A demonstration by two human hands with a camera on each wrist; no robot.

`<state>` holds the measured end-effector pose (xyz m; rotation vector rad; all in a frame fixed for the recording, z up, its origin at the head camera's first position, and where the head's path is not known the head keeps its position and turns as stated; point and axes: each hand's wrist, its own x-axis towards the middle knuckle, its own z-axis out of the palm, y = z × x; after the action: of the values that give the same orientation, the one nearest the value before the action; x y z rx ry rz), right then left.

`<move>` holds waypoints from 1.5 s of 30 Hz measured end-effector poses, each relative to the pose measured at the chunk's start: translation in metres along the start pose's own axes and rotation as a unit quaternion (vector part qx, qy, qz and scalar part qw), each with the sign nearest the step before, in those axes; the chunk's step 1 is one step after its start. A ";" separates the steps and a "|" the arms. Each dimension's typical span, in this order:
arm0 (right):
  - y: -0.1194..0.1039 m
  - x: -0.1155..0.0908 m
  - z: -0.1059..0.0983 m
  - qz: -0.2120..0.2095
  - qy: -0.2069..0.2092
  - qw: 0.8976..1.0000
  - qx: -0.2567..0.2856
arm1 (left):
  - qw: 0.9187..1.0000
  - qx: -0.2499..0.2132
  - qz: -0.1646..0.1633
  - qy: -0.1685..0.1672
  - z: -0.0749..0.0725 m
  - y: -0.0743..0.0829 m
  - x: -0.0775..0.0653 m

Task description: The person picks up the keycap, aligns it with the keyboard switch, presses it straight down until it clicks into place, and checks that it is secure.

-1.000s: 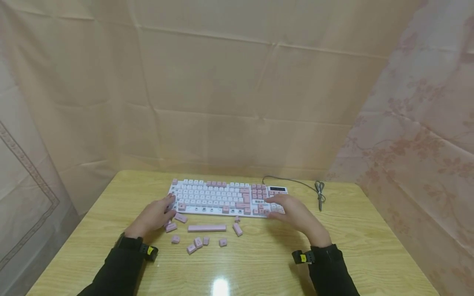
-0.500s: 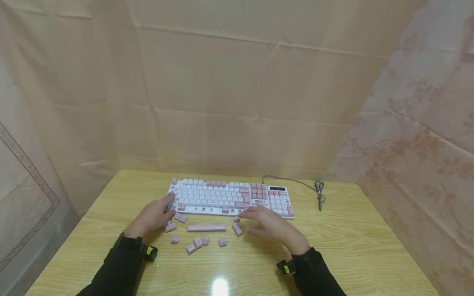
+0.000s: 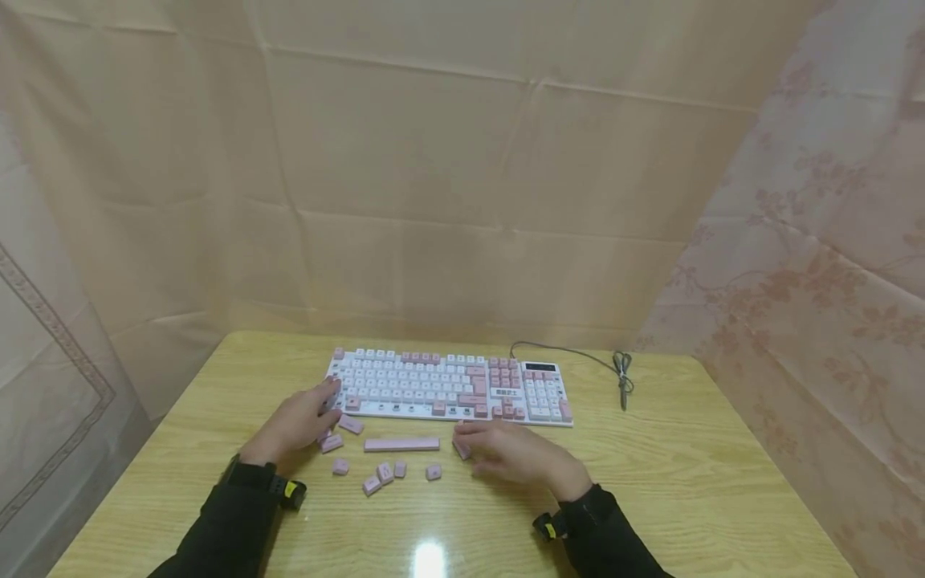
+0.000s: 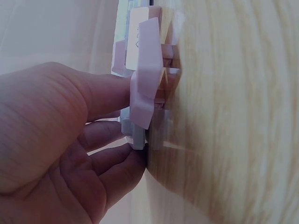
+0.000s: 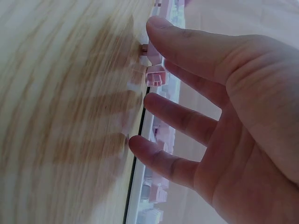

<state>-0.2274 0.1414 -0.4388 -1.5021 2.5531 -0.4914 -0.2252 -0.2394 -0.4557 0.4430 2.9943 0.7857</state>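
A white and pink keyboard (image 3: pixel 412 385) lies on the table, with bare switches along its left edge and bottom row. My left hand (image 3: pixel 292 421) holds its left end, thumb near the front corner and fingers round the side. Pink keycaps (image 4: pixel 148 60) stand close by that thumb in the left wrist view. Over the front edge, right of the long pink space bar (image 3: pixel 401 445), my right hand (image 3: pixel 516 453) has its fingers spread. Its fingertips overlap a longish pink keycap (image 3: pixel 461 449). Another upturned keycap (image 5: pixel 156 77) shows near the index finger in the right wrist view.
Several loose pink keycaps (image 3: pixel 385 472) lie in front of the keyboard, with a single one (image 3: pixel 433 472) further right. A grey cable (image 3: pixel 564 348) runs from the back to a tied bundle (image 3: pixel 624 377). Behind the table (image 3: pixel 723 482) hangs a beige cloth (image 3: pixel 462 201).
My right hand has moved left from the number pad and down to the loose keycaps by the front edge, uncovering the number pad. The left hand has stayed on the keyboard's left end.
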 end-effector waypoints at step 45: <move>0.008 -0.004 0.001 0.132 0.015 0.991 -0.005 | 1.000 -0.002 -0.020 -0.010 0.000 0.002 0.001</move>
<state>-0.2320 0.1484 -0.4423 -1.1405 2.7256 -0.4667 -0.2256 -0.2369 -0.4546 0.3866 2.9732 0.7787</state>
